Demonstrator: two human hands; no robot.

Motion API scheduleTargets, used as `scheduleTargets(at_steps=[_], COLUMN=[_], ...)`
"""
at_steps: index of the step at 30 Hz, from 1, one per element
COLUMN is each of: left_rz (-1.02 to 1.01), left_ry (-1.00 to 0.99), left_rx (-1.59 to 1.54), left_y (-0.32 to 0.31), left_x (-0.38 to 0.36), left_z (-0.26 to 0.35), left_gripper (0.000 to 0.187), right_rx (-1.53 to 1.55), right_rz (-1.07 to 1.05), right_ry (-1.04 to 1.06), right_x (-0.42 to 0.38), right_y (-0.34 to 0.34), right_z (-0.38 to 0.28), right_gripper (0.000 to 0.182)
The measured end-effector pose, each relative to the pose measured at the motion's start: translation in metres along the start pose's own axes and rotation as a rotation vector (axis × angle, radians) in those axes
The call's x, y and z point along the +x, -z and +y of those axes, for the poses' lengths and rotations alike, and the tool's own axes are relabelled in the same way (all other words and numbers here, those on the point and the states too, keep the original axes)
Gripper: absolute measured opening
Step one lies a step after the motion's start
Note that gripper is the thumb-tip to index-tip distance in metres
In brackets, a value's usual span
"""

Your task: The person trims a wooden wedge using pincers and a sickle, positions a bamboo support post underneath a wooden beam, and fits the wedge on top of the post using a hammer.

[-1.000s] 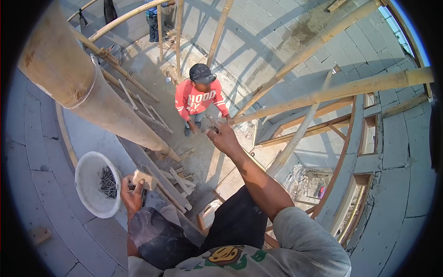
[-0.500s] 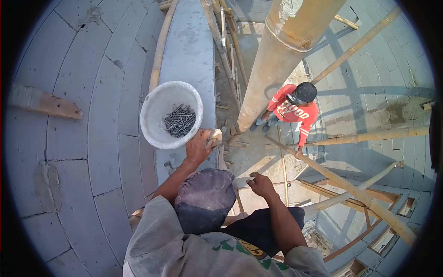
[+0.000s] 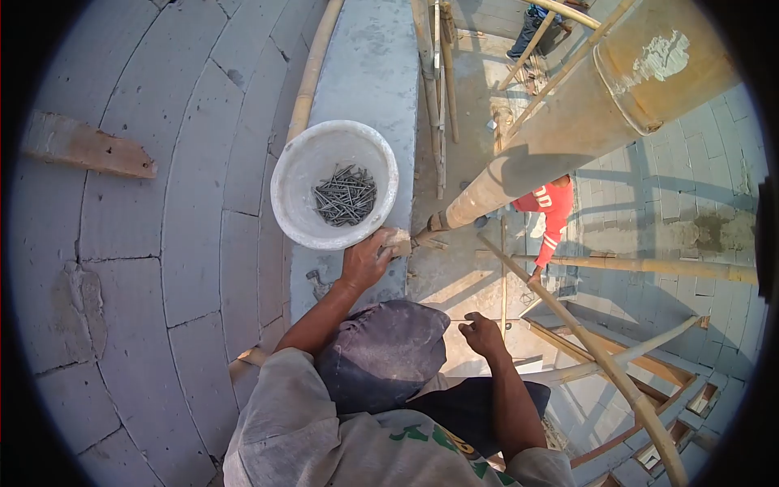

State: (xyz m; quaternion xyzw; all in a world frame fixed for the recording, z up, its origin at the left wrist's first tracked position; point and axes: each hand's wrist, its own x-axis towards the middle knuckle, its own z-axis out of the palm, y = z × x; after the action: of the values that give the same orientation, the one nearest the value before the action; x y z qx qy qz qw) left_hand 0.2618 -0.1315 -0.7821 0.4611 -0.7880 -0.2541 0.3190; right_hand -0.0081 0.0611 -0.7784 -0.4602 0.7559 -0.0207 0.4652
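My left hand (image 3: 367, 260) is closed round a small wooden block (image 3: 396, 242) at the edge of the grey ledge (image 3: 361, 73), just below the white bucket. The bucket (image 3: 294, 191) contains a pile of metal nails (image 3: 346, 196). To the right, my right hand (image 3: 484, 334) hovers over the drop with its fingers curled; whatever they hold, if anything, cannot be made out. A dark cloth-like bulge (image 3: 381, 345) lies between my forearms.
A grey block wall (image 3: 195, 187) rises at left, with a wooden piece (image 3: 93, 146) jutting out. A thick pole (image 3: 552, 138) slants across the upper right. Below, a red-sleeved person (image 3: 556, 213) touches a bamboo pole (image 3: 600, 341); another person (image 3: 531, 32) is at the top.
The view has shifted, so bucket and ledge appear farther right. The thick pole now partly covers the person in red, and another person shows at the top. My left hand stays at the block.
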Motion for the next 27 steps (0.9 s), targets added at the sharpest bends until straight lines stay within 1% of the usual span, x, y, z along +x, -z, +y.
scheduleTargets(at_steps=[2,5,7,8,9,12,13,16,17,18,20,23,26,27], left_rz=[0.019,0.018,0.078,0.107,0.102,0.112,0.127,0.13,0.135,0.117,0.133,0.208,0.269,0.241], left_ry=[0.02,-0.03,-0.017,-0.009,0.045,0.029,0.002,0.061,0.074,0.11,0.087,0.088,0.009,0.02], left_rx=[0.039,0.15,0.175,0.187,0.175,0.224,0.211,0.116,0.142,0.072,0.131,0.096,0.116,0.121], left_y=[0.003,0.005,0.004,0.003,0.003,0.002,0.002,0.003,0.003,0.001,-0.002,-0.005,-0.003,-0.004], left_x=[-0.009,-0.007,-0.004,-0.001,0.002,0.012,0.018,0.037,0.042,0.047,0.052,0.059,0.062,0.059], left_z=[-0.01,-0.017,-0.027,-0.033,-0.04,-0.072,-0.077,-0.09,-0.092,-0.094,-0.093,-0.086,-0.071,-0.068], left_gripper=[0.041,0.042,0.041,0.04,0.043,0.043,0.041,0.04,0.039,0.039,0.039,0.039,0.039,0.038], right_rx=[0.004,-0.02,-0.052,-0.069,-0.063,-0.066,-0.061,-0.056,-0.057,-0.035,0.007,0.025,0.058,0.053], right_rz=[-0.022,-0.036,-0.022,-0.016,-0.027,-0.046,-0.044,-0.044,-0.051,-0.048,-0.049,-0.085,-0.104,-0.109], right_ry=[-0.013,-0.007,0.025,0.016,0.004,-0.019,-0.022,-0.035,-0.042,-0.054,-0.072,-0.092,-0.098,-0.107], right_x=[0.0,0.007,0.007,0.007,0.005,0.004,0.002,-0.001,-0.004,-0.006,-0.009,-0.013,-0.014,-0.015], right_y=[0.0,0.001,-0.002,-0.005,-0.005,-0.007,-0.008,-0.008,-0.008,-0.008,-0.009,-0.008,-0.009,-0.008], right_z=[-0.001,-0.006,-0.006,-0.004,-0.001,0.008,0.013,0.016,0.017,0.02,0.024,0.027,0.038,0.041], right_gripper=[0.044,0.044,0.043,0.043,0.044,0.044,0.044,0.044,0.043,0.043,0.042,0.042,0.043,0.043])
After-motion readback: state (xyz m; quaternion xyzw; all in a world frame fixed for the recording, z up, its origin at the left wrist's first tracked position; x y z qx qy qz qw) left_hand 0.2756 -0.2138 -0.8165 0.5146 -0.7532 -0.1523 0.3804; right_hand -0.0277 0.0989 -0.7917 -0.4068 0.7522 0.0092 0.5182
